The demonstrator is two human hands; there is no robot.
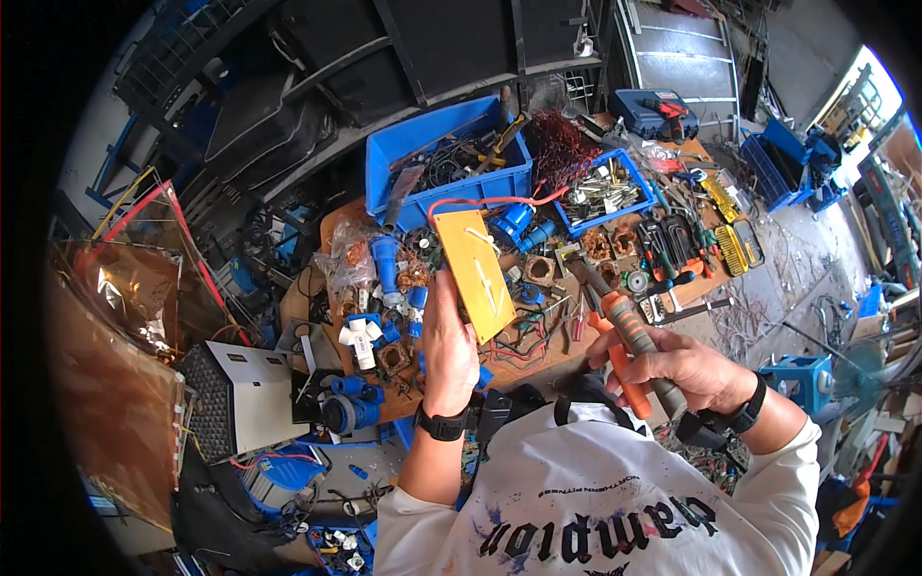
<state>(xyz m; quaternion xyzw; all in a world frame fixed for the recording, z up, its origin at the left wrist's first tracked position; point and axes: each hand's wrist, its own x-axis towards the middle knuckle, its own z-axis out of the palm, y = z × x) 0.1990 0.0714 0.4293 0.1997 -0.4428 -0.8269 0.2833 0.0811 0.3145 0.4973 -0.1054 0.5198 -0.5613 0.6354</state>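
My left hand (449,355) grips the lower left edge of a yellow rectangular panel (473,278), tilted above the bench. White strips, perhaps wire or cord, show on its face, and a red cable (499,201) passes by its top edge. To the right, the fingers of my right hand (687,370) are wrapped round an orange-handled tool (624,322), which looks like pliers. One of its grips has grey bands; its dark metal end points away from me, near the bench. The two hands are apart, and the tool does not touch the panel.
The cluttered wooden bench (567,363) holds a big blue crate (442,197) of scrap, a smaller blue tray (576,230) of metal pieces, blue plugs (384,264), and several hand tools. A tool case (629,108) stands at the back. A white box (254,394) is at the left.
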